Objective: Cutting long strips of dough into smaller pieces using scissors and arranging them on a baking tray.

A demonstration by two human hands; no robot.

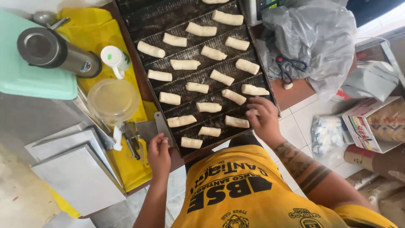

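A dark perforated baking tray point(168, 12) runs away from me, lined with several rows of small pale dough rolls point(222, 77). My right hand point(265, 120) rests on the tray's near right edge. Its fingertips pinch a dough piece point(252, 112) that is mostly hidden under them. My left hand point(159, 154) is at the tray's near left corner. Its fingers are curled around the lower end of a flat metal scraper point(161, 124) that leans against the tray's side. The nearest roll point(191, 142) lies just right of that hand.
Left of the tray, on a yellow cloth point(126, 169), are a clear plastic tub point(113, 100), a white cup point(114, 59) and tongs point(130, 141). A steel flask point(55, 52) lies on a green lid. Stacked metal sheets point(78, 177) sit near left. At right are grey bags with scissors point(289, 69) and cardboard boxes point(371, 126).
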